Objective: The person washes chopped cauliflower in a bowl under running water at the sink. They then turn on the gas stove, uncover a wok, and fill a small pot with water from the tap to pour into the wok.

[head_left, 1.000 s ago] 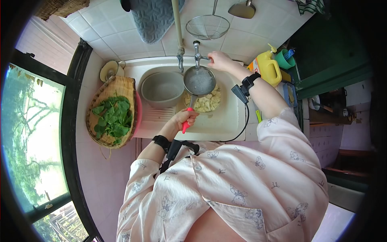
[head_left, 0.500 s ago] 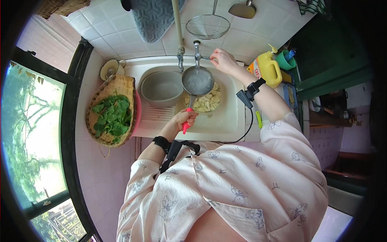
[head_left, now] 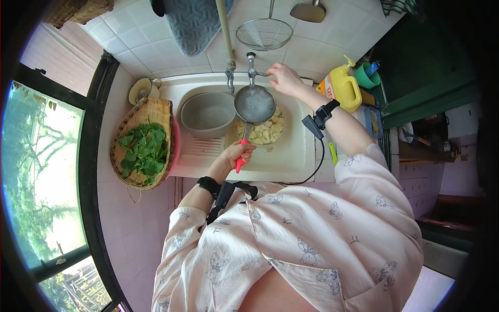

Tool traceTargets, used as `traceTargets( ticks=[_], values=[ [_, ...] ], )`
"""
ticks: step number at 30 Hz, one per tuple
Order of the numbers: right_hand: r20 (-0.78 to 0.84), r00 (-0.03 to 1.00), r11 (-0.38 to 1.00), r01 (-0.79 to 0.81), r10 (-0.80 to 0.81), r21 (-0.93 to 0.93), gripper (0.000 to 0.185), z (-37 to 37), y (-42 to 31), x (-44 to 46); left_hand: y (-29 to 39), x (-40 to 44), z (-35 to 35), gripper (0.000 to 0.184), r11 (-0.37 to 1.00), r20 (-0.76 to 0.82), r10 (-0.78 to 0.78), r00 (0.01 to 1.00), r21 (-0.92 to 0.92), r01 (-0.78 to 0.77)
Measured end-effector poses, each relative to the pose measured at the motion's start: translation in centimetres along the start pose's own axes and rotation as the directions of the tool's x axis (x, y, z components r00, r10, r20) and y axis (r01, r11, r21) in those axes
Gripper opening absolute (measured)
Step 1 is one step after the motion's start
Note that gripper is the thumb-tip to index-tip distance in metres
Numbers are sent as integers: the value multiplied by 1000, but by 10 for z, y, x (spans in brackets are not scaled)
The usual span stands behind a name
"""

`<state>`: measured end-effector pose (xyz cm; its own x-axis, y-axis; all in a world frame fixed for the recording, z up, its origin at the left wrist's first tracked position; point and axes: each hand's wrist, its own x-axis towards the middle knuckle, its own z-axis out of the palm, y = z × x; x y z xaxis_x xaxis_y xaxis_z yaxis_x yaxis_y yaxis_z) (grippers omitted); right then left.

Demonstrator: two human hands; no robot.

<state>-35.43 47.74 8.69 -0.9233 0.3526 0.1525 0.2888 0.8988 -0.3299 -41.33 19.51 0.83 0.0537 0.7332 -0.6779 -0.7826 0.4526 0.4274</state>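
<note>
My left hand is wrapped round the red handle of a grey metal ladle. Bubbly water fills the round bowl of the ladle, which sits right under the tap. At the tap's side lever, my right hand has its fingers closed on the lever's end. Partly covered by the ladle, pale chopped pieces lie in a round container in the sink. An oval grey basin stands just left of the ladle.
To the left, a woven basket of green leaves rests over a pink basin. A yellow jug and a green cup stand at the right. A wire strainer and a spatula hang on the wall.
Water in the ladle looks higher and more bubbly. My right hand has shifted slightly at the lever, its fingers a little less curled. The left hand's grip stays the same.
</note>
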Motion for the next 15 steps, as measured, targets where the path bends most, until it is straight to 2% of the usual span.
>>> traceTargets(
  ticks=[10,15],
  values=[
    [-19,1000,1000,11,-10,27,25,2,1,1,-2,3,-4,25,1000,23,5,1000,-11,-5],
    [-79,995,998,57,-56,9,23,9,2,5,-5,2,-3,24,1000,6,14,1000,1,-14]
  ],
)
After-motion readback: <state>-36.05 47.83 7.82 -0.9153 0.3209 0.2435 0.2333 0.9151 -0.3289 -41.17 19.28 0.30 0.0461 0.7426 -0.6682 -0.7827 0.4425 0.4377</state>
